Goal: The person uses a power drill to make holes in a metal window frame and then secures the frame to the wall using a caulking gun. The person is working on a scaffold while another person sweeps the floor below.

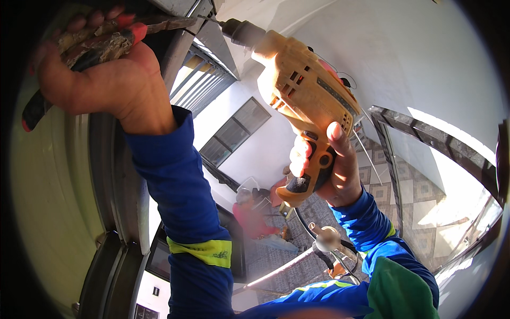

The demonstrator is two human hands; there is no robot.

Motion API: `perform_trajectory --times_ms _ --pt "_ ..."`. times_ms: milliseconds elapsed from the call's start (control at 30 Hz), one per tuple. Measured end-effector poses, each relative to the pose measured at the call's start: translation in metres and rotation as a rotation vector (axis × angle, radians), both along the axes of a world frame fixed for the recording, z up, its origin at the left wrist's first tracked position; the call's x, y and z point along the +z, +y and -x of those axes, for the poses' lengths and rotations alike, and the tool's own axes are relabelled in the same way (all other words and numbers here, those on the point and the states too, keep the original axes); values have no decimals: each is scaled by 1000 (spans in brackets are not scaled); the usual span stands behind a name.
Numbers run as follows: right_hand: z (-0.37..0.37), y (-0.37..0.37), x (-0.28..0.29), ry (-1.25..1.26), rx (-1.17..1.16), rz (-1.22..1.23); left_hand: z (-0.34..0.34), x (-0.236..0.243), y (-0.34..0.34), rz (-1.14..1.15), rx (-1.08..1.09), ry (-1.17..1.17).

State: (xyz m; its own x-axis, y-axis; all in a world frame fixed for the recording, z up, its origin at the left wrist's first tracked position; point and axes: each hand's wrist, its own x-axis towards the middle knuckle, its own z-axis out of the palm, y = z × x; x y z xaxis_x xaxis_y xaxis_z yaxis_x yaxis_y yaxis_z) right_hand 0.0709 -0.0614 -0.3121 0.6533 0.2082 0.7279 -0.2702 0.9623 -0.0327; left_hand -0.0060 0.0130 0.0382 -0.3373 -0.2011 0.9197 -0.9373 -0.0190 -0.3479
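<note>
My left hand (109, 82) grips dirty pliers (106, 42) with red and black handles at the upper left, their jaws against or very near a dark metal frame (180, 10). My right hand (340, 165) is wrapped round the handle of an orange corded power drill (303, 90), tilted up toward the upper left. The drill's bit points at the frame near the plier jaws; whether it touches the metal I cannot tell. A black cord hangs from the drill's handle.
Far below, a person (249, 218) in pink sits on patterned paving near a pale pole (273, 271). A glazed window (234, 133) is in the white wall. Dark metal rails (111, 181) run along my left. A dark-framed opening (435, 138) stands at right above a tiled floor (409, 196).
</note>
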Motion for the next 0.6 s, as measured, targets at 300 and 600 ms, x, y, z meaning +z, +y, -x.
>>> perform_trajectory --times_ms 300,600 --pt "1 0 0 6 -1 -7 -1 1 2 -5 -17 6" --pt "4 -2 3 11 -48 9 -1 -2 1 -8 20 -8"
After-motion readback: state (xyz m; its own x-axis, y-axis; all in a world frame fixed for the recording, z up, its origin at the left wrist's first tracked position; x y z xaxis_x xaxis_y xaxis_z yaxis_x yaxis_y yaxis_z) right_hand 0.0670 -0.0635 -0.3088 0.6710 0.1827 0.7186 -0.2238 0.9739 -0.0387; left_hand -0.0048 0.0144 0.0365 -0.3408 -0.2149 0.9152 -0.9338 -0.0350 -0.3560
